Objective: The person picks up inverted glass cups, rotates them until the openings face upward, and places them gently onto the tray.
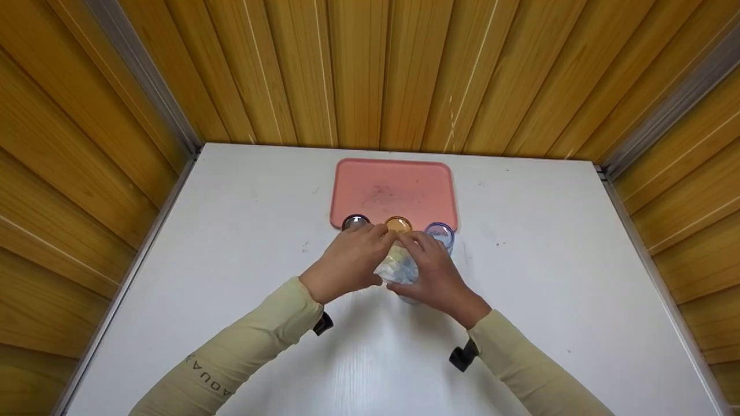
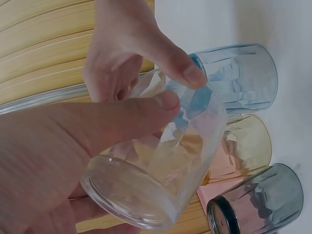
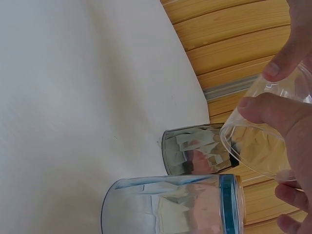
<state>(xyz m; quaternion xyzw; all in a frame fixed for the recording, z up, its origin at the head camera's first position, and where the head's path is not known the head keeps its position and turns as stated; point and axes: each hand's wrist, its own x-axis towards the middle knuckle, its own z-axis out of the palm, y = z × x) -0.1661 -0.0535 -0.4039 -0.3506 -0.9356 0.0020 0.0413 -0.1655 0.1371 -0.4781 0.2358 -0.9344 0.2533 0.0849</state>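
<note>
Both hands hold a clear faceted cup [image 1: 398,267] above the white table, tilted. My left hand [image 1: 350,257] grips its side near the thick round end, thumb along the wall in the left wrist view. My right hand [image 1: 433,274] pinches the cup toward its other end, with the thumb [image 2: 180,66] on the wall. Just beyond the hands stand three tinted cups in a row: a grey one [image 2: 263,197], an amber one [image 2: 248,146] and a blue one [image 2: 243,78]. Their dark or coloured ends face up. In the head view the hands partly hide them.
A pink tray [image 1: 393,185] lies behind the row of cups, toward the table's back edge. Wood-patterned panels [image 1: 358,75] rise at the back and on both sides of the white table [image 1: 260,214].
</note>
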